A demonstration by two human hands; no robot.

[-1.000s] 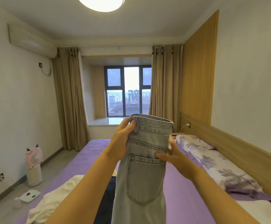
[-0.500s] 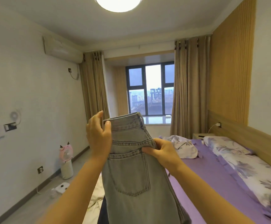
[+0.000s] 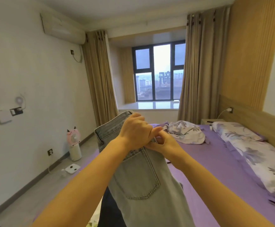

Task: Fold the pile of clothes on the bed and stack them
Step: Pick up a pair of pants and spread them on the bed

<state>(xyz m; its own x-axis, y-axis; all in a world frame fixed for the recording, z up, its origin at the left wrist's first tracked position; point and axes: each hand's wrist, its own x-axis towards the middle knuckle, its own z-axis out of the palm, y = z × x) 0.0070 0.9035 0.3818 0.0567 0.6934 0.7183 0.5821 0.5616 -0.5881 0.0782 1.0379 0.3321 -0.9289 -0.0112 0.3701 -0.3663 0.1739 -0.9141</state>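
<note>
Mid-fold on light grey-blue denim jeans (image 3: 143, 182), held up above the purple-sheeted bed (image 3: 215, 161); left hand (image 3: 136, 131) and right hand (image 3: 163, 145) together, fingers pinching the waistband; next, probably lowering flat and folding the legs.

A single head-worn, wide-angle view looks forward along the purple-sheeted bed (image 3: 215, 169) toward the dark-framed window (image 3: 159, 72) between tan curtains at the far end of the room. It tilts slightly down, so both forearms reach in from the bottom edge and the hands (image 3: 146, 136) sit close, near the frame's centre. Walls bow at the edges. No second view overlaps.
</note>
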